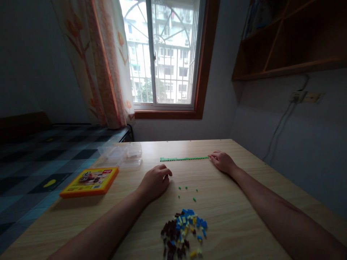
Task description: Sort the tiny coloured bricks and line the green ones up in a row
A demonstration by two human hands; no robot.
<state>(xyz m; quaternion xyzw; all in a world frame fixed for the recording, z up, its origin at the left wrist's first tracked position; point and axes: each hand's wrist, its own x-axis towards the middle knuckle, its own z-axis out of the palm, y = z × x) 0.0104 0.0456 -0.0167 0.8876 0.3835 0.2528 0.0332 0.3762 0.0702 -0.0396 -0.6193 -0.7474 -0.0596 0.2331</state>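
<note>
A long row of small green bricks (pixel 184 158) lies across the far part of the wooden table (pixel 244 216). My right hand (pixel 222 161) rests at the row's right end, fingertips pinched against the last bricks. My left hand (pixel 155 180) lies on the table below the row's left end, fingers curled under; whether it holds anything is hidden. Several loose green bricks (pixel 187 192) are scattered between my arms. A pile of blue, brown and yellow bricks (pixel 183 231) sits nearer to me.
An orange and yellow box lid (pixel 90 181) lies at the table's left edge, with a clear plastic tray (pixel 121 155) behind it. A bed with a chequered cover (pixel 40 155) stands left of the table. A window, a curtain and wall shelves are beyond.
</note>
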